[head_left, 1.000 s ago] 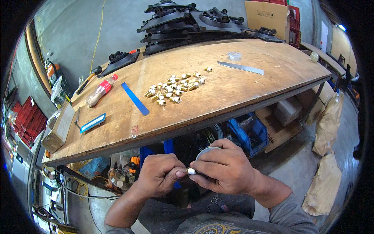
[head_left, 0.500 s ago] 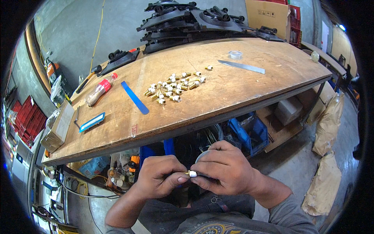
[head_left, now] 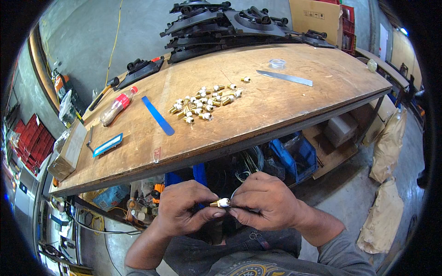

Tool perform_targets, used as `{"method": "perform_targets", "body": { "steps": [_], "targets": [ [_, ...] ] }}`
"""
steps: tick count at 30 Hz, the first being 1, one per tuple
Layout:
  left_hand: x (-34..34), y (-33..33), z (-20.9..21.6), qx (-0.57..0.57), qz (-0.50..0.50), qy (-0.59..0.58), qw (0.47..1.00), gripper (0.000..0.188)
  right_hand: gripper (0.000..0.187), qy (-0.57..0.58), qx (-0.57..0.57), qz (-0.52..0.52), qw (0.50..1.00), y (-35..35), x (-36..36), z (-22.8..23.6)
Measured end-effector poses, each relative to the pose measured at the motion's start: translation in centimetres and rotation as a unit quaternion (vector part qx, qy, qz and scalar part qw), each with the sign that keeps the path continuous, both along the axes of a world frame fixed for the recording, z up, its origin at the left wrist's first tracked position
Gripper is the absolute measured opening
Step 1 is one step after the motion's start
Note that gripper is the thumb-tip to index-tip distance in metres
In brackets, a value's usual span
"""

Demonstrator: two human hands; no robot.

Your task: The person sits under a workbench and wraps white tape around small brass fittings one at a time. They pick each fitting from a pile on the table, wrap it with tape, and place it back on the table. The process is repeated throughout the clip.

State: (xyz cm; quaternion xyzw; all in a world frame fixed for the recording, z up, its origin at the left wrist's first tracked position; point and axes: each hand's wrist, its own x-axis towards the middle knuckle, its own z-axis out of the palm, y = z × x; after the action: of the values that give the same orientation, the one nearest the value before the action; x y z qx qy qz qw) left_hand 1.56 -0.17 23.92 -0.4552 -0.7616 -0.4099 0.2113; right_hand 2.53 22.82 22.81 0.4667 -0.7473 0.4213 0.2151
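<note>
1. The left hand (head_left: pixel 184 209) and right hand (head_left: pixel 264 207) are meeting below the wooden table (head_left: pixel 294 106)'s near edge, fingertips pinching one brass fitting (head_left: pixel 220 203) with a white wrapped end between them.
2. Judging by that, this fitting is being worked on while the pile of brass fittings (head_left: pixel 205 100) is waiting mid-table.
3. A blue strip (head_left: pixel 158 115) and red-capped bottle (head_left: pixel 116 106) are lying left of the pile, a metal ruler (head_left: pixel 284 77) right.
4. Black parts (head_left: pixel 221 23) are stacking up beyond, over concrete floor.

Wooden plywood bench (head_left: pixel 285 106) w/ dark front edge, grey concrete floor (head_left: pixel 83 41) behind & below. Blue bins (head_left: pixel 294 154) under bench. Red crates (head_left: pixel 30 140) at left, cardboard box (head_left: pixel 315 16) far right, 2 brown sacks (head_left: pixel 384 184) on floor right.
</note>
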Motion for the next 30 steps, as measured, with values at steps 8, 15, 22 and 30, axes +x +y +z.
{"method": "perform_targets", "body": {
  "steps": [8,15,22,30],
  "targets": [
    [0.1,0.1,-0.1,0.027,0.044,0.0,0.999,0.023,0.014,-0.017,0.017,0.001,1.0,0.3,0.2,0.3],
    [0.2,-0.2,0.1,0.022,0.045,-0.043,0.998,0.021,0.016,-0.076,0.009,-0.001,0.997,0.6,0.3,0.4],
    [0.6,-0.3,0.0,0.024,0.008,-0.114,0.993,0.025,0.026,-0.092,0.003,-0.044,0.995,0.2,0.5,1.2],
    [0.9,-0.1,-0.1,0.004,-0.022,-0.234,0.972,0.03,0.021,-0.025,0.024,-0.005,0.999,-0.2,0.2,0.2]
  ]
}}
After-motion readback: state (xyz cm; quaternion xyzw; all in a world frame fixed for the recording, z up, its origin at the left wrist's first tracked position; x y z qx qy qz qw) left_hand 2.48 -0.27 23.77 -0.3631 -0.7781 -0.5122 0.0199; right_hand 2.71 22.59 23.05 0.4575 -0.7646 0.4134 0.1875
